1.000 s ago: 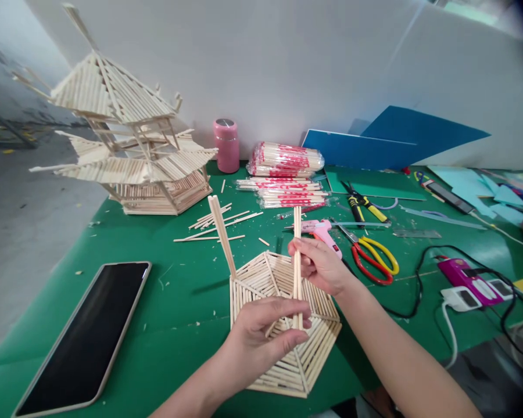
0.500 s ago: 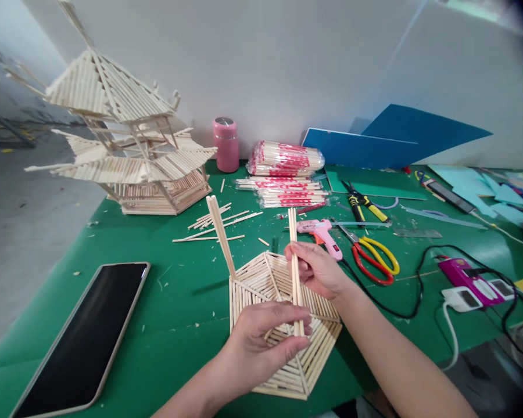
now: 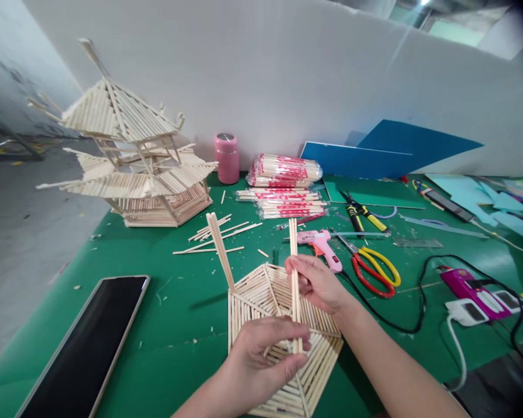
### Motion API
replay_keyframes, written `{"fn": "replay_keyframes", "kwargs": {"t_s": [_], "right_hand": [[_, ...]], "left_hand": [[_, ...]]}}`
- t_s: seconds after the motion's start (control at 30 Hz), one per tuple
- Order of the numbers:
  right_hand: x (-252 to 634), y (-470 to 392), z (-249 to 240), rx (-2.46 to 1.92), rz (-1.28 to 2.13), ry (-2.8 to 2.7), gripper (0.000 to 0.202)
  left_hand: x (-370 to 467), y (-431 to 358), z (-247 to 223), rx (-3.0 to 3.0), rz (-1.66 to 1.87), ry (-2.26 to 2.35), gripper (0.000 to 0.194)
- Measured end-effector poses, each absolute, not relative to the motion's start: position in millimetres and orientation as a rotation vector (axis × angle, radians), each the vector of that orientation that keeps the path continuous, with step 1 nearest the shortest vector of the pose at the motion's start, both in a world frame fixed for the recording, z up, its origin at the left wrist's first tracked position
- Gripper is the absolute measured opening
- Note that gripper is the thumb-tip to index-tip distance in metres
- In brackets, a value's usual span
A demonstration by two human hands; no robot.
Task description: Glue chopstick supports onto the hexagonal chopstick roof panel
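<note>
A small bundle of pale wooden chopsticks (image 3: 294,278) stands nearly upright between my hands. My right hand (image 3: 318,281) pinches it around the middle. At its lower end, my left hand (image 3: 265,354) has its thumb and fingers closed around the sticks. Beneath both hands lies a flat polygonal panel of wooden sticks (image 3: 248,299), arranged in wedges, its near part partly hidden by my left hand. Another upright bundle of sticks (image 3: 220,251) rises from the panel's far left corner.
A stick-built pagoda (image 3: 135,180) stands at the back left, beside a pink flask (image 3: 227,159). Wrapped chopsticks (image 3: 287,171), a pink glue gun (image 3: 322,247), red-and-yellow-handled pliers (image 3: 375,270) and yellow-black cutters (image 3: 361,213) lie beyond my hands. A phone (image 3: 87,342) lies left; a black cable (image 3: 422,290) winds right.
The camera view has tilted up slightly, so everything sits lower in the picture. Both hands keep the same hold on the chopsticks, with little visible movement.
</note>
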State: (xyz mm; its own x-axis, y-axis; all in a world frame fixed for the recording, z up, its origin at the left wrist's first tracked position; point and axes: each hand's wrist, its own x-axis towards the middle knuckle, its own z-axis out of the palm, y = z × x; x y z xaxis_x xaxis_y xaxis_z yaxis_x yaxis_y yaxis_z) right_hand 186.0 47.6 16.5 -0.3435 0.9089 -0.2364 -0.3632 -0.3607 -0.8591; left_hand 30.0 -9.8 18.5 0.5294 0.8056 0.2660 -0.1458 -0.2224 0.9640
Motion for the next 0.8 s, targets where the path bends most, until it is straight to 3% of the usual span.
{"fn": "replay_keyframes", "kwargs": {"t_s": [0.1, 0.2, 0.37, 0.57, 0.8], "right_hand": [[189.4, 50.9, 16.7, -0.95, 1.782, -0.943, 0.025], [194.4, 50.7, 19.9, -0.969, 1.746, -0.996, 0.026], [197.1, 33.1, 33.1, -0.995, 1.738, -1.147, 0.027], [179.5, 4.8, 43.5, -1.056, 1.697, -1.543, 0.031], [168.6, -7.7, 38.2, -0.955, 1.695, -1.614, 0.034]], "left_hand": [[27.7, -13.8, 14.5, 1.52, 0.925, 0.634, 0.032], [24.6, -15.5, 9.9, 1.439, 0.87, 0.712, 0.05], [28.3, 1.3, 17.2, 1.138, 0.989, 0.983, 0.019], [44.7, 26.7, 48.0, 0.759, 0.901, 0.963, 0.033], [52.6, 21.0, 60.0, 0.53, 0.844, 0.759, 0.028]]}}
